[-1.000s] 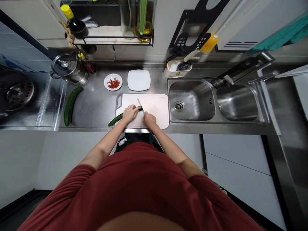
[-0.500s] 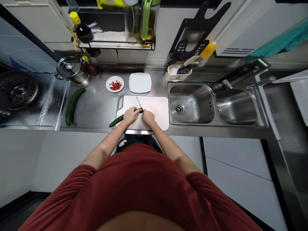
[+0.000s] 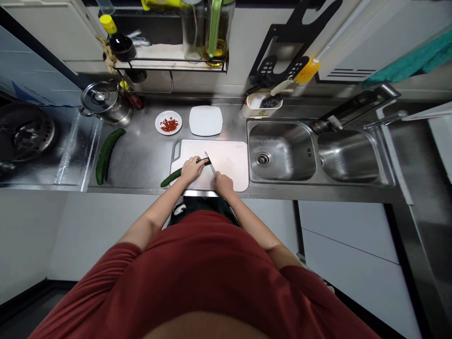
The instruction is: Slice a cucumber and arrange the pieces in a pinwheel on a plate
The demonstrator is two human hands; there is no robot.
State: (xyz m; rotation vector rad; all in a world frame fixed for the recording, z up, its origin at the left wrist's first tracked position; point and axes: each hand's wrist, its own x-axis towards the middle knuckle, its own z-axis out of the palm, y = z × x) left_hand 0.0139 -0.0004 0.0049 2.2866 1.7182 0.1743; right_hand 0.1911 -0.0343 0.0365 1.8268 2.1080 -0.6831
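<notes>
A long green cucumber (image 3: pixel 171 177) lies slantwise over the left half of the white cutting board (image 3: pixel 231 160), its left end reaching past the board's edge. My left hand (image 3: pixel 192 168) is closed over the cucumber near its right end and presses it on the board. In my right hand (image 3: pixel 223 182) is the handle of a knife (image 3: pixel 212 165), hidden by the fingers. The thin blade points up and left, crossing the cucumber's right end; I cannot tell how deep it sits.
Behind the board stand a white plate of small red pieces (image 3: pixel 168 123) and a square white plate (image 3: pixel 205 120). Another long green cucumber (image 3: pixel 108 155) lies at the left, near a steel pot (image 3: pixel 106 104). A double sink (image 3: pixel 282 181) adjoins the board's right side.
My right hand has drawn the knife back toward me and slightly right, so more of its blade shows. My left hand and the cucumber have stayed nearly in place.
</notes>
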